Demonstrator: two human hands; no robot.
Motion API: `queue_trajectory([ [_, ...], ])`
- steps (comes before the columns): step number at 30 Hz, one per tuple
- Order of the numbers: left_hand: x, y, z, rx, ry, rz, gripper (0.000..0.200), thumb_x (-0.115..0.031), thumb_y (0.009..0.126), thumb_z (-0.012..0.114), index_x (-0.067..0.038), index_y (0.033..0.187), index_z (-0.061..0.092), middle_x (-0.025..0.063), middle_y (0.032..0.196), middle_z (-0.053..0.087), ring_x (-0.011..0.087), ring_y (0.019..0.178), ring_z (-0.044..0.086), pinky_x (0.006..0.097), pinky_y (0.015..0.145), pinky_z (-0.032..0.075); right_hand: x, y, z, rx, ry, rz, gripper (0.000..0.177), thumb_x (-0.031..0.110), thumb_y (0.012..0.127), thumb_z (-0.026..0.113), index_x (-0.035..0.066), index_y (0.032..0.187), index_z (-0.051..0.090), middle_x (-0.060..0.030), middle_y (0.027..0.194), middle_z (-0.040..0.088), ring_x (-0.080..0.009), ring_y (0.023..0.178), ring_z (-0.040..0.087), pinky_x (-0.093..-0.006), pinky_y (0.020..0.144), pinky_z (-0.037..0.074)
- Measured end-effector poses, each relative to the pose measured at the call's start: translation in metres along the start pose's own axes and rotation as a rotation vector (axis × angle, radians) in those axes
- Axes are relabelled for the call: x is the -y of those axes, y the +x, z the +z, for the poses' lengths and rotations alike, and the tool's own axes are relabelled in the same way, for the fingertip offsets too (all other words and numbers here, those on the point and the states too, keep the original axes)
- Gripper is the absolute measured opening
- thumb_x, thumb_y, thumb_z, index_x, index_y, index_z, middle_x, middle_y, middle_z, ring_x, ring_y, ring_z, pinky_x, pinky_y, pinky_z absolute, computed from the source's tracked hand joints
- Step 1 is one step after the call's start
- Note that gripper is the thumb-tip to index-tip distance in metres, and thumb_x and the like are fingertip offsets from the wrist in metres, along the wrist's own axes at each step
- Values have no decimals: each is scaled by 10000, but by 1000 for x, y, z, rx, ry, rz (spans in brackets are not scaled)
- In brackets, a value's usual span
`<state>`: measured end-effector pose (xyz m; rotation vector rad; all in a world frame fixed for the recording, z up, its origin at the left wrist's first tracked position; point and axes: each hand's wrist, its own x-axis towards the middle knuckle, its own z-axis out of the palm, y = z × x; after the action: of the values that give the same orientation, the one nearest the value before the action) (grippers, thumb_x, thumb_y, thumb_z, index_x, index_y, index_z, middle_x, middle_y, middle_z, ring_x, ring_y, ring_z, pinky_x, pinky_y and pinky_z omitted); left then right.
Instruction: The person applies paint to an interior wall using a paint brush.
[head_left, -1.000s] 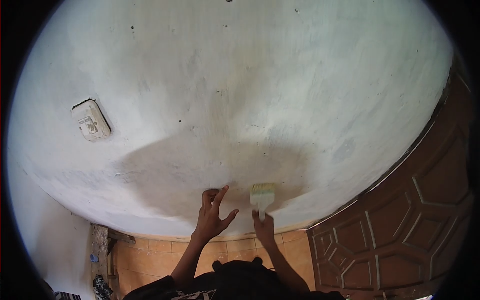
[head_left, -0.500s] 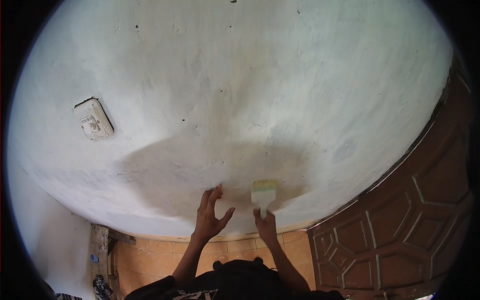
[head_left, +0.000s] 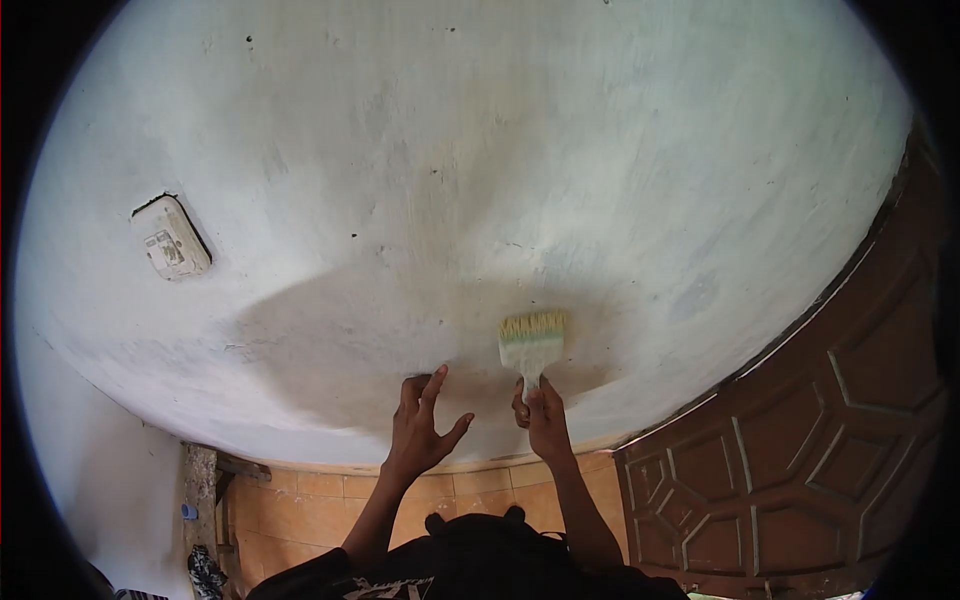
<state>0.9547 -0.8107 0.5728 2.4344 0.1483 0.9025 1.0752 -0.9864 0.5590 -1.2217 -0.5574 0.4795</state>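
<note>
A wide paint brush [head_left: 532,345] with a whitish body and yellowish bristles points upward in front of the pale wall [head_left: 640,190]. My right hand [head_left: 542,412] is closed round its handle. To the left of it, my left hand [head_left: 424,425] has its fingers apart and holds nothing; its fingertips are at or close to the wall, and contact cannot be made out. Shadows fall on the wall around both hands.
A whitish switch plate [head_left: 172,238] is on the wall at the left. Brown panelled door [head_left: 790,450] stands at the right. Below are orange floor tiles [head_left: 290,510] and a worn wooden bench [head_left: 200,490] at the lower left, with a small blue object [head_left: 189,512].
My right hand has moved up with the brush, whose bristles now show wider and higher on the wall. My left hand has hardly moved. The view has shifted slightly.
</note>
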Motion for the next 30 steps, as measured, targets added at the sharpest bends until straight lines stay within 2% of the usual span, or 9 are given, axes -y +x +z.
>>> queue_trajectory([
  [5, 5, -3, 1, 9, 31, 15, 874, -217, 757, 827, -89, 1471, 340, 198, 1173, 477, 337, 978, 570, 429, 795, 535, -64, -44, -12, -76, 47, 113, 331, 382, 1042, 427, 62, 1043, 511, 46, 686, 408, -29, 545, 339, -205, 480, 275],
  [7, 7, -2, 4, -9, 16, 7, 861, -252, 764, 823, -115, 1476, 357, 183, 1157, 480, 335, 998, 560, 427, 806, 524, -43, -55, -2, -73, 100, 115, 330, 384, 1039, 433, 65, 1035, 516, 53, 683, 406, -27, 542, 340, -205, 477, 275],
  [10, 4, -3, 2, 1, 22, -8, 850, -266, 767, 820, -126, 1476, 372, 174, 1154, 479, 333, 1012, 553, 426, 813, 519, 6, -28, 15, -152, 98, -59, 374, 443, 1027, 480, 70, 1047, 500, 53, 659, 368, -36, 513, 290, -209, 471, 244],
  [13, 5, -3, 5, 2, 19, -4, 852, -263, 767, 819, -125, 1479, 370, 174, 1160, 475, 334, 1016, 548, 424, 818, 518, 28, 5, 12, -62, 125, -105, 378, 454, 1029, 468, 84, 954, 477, 51, 643, 373, -40, 513, 306, -211, 472, 248],
  [16, 6, -2, 5, -2, 28, 6, 861, -265, 769, 818, -133, 1487, 361, 177, 1163, 472, 336, 1023, 542, 423, 826, 515, -17, 6, -2, -79, 85, -88, 387, 454, 1034, 455, 94, 892, 456, 51, 631, 374, -40, 511, 324, -216, 467, 251],
  [20, 3, -3, 3, -5, 63, 33, 876, -229, 756, 829, -94, 1474, 345, 192, 1162, 475, 339, 990, 542, 433, 812, 512, -99, -47, -10, -224, -137, 24, 369, 406, 1057, 408, 81, 895, 473, 49, 619, 384, -47, 485, 335, -222, 446, 267],
  [23, 4, -3, 3, 2, 84, 65, 888, -229, 755, 829, -99, 1481, 333, 192, 1162, 474, 338, 998, 535, 437, 816, 507, -70, -61, -3, -187, 46, 49, 345, 367, 1062, 400, 73, 902, 483, 46, 617, 402, -46, 462, 325, -227, 430, 262],
  [26, -1, -2, 1, 9, 83, 53, 888, -225, 753, 829, -101, 1480, 335, 196, 1162, 473, 337, 998, 537, 432, 812, 508, 2, -32, 10, -272, -44, -57, 374, 380, 1047, 435, 76, 836, 485, 47, 627, 405, -48, 530, 369, -219, 480, 294],
  [30, -3, -3, 5, -21, 71, 32, 878, -221, 752, 829, -97, 1475, 348, 202, 1165, 473, 332, 1002, 538, 429, 808, 510, 24, -1, 2, -211, 40, -148, 369, 410, 1040, 468, 94, 851, 482, 57, 581, 387, -31, 453, 335, -213, 419, 237],
])
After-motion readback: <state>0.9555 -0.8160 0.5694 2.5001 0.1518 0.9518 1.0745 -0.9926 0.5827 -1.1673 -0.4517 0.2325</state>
